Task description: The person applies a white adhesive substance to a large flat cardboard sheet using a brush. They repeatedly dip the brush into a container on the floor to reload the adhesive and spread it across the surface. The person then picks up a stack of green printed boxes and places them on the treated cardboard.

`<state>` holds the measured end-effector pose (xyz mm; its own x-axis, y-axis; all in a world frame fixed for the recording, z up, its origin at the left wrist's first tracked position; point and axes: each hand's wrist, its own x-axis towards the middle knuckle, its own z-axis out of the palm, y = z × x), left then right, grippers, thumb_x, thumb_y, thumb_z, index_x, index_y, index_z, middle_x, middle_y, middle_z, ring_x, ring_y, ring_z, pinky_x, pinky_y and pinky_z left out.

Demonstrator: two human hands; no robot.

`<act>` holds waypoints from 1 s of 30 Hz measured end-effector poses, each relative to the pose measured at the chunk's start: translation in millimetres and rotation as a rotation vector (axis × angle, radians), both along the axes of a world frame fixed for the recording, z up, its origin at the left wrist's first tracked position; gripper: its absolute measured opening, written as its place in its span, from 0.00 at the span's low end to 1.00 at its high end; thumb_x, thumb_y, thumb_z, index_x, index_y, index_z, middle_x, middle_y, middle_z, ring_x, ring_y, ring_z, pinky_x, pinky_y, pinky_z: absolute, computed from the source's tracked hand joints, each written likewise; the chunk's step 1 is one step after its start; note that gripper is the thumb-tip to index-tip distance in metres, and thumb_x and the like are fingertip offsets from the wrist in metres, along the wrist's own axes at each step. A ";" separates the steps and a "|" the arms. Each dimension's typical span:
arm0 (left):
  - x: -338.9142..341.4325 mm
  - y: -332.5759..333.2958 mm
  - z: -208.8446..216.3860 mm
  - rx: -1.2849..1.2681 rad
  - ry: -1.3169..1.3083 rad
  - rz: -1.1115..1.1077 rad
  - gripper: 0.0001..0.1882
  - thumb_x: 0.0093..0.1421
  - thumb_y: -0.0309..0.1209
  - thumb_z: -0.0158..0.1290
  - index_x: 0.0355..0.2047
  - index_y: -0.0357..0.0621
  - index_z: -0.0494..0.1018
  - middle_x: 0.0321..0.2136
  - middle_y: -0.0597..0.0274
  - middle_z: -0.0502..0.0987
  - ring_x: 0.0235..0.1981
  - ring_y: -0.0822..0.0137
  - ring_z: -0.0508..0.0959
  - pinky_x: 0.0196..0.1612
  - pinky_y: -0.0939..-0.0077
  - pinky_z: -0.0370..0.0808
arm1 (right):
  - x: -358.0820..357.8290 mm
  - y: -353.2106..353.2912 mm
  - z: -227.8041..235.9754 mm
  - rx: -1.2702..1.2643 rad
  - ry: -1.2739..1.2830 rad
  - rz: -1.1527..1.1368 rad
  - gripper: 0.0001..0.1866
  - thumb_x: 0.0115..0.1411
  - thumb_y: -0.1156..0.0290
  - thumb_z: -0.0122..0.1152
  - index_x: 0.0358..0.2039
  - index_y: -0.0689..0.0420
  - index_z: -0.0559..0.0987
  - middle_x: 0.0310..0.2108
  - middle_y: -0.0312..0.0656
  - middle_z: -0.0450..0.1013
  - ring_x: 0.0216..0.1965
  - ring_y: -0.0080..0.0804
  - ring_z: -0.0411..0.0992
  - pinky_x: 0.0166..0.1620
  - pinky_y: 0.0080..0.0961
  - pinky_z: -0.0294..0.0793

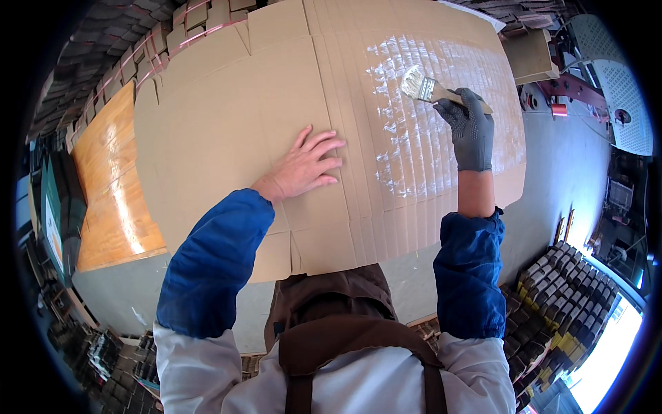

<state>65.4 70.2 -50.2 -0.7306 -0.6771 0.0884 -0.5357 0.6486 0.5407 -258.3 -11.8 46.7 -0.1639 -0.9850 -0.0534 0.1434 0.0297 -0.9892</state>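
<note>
A large flat sheet of brown cardboard (227, 103) lies across the work table in front of me. My bare left hand (307, 164) rests on it near the creases at the middle, palm down with the fingers spread. In my right hand (472, 127), which wears a dark grey glove, is a flat paintbrush (427, 88) gripped by its wooden handle. Its pale, coated bristles point left over the ribbed right part of the sheet. White streaks of a wet-looking coating (420, 148) cover that part. Whether the bristles touch the cardboard, I cannot tell.
A shiny orange-brown wooden board (114, 186) sits at the left under the sheet's edge. Stacked cardboard pieces bound with pink strap (172, 38) line the far left. A wooden box (531, 56) stands at the far right. Bundled stacks (565, 290) are at the lower right.
</note>
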 end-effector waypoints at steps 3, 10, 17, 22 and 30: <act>-0.5 -0.4 -0.8 -0.001 0.000 -0.004 0.18 0.56 0.45 0.60 0.44 0.55 0.74 0.61 0.65 0.63 0.67 0.57 0.56 0.70 0.42 0.46 | 3.1 -1.6 4.6 0.117 -0.106 -0.073 0.13 0.64 0.75 0.54 0.43 0.73 0.74 0.42 0.52 0.73 0.40 0.40 0.78 0.43 0.30 0.83; 5.0 -4.6 -2.1 0.031 0.079 0.055 0.19 0.57 0.42 0.59 0.47 0.50 0.73 0.61 0.59 0.62 0.66 0.53 0.56 0.69 0.41 0.47 | 11.8 -3.2 1.3 0.159 -0.141 -0.123 0.15 0.63 0.71 0.55 0.43 0.71 0.73 0.38 0.53 0.75 0.36 0.39 0.78 0.41 0.29 0.82; 38.3 -7.9 6.0 -0.072 -0.052 0.379 0.24 0.57 0.42 0.59 0.53 0.50 0.71 0.62 0.58 0.61 0.67 0.54 0.54 0.67 0.37 0.46 | 20.4 -11.7 0.9 0.121 -0.039 -0.058 0.15 0.63 0.69 0.55 0.44 0.69 0.73 0.38 0.52 0.75 0.35 0.38 0.78 0.40 0.28 0.82; 43.9 -5.7 13.9 -0.052 -0.104 0.347 0.25 0.58 0.42 0.58 0.55 0.51 0.70 0.63 0.58 0.60 0.68 0.55 0.54 0.68 0.39 0.47 | 36.7 -20.8 -3.7 0.147 -0.067 -0.022 0.15 0.63 0.70 0.56 0.44 0.69 0.74 0.37 0.52 0.75 0.35 0.37 0.78 0.40 0.28 0.82; 1.3 17.4 10.7 0.043 -0.016 -0.038 0.21 0.57 0.43 0.59 0.50 0.55 0.73 0.64 0.63 0.60 0.68 0.57 0.54 0.69 0.41 0.46 | 35.6 -25.5 -11.6 0.045 -0.008 0.074 0.14 0.62 0.71 0.57 0.42 0.70 0.75 0.38 0.53 0.75 0.35 0.39 0.79 0.41 0.30 0.83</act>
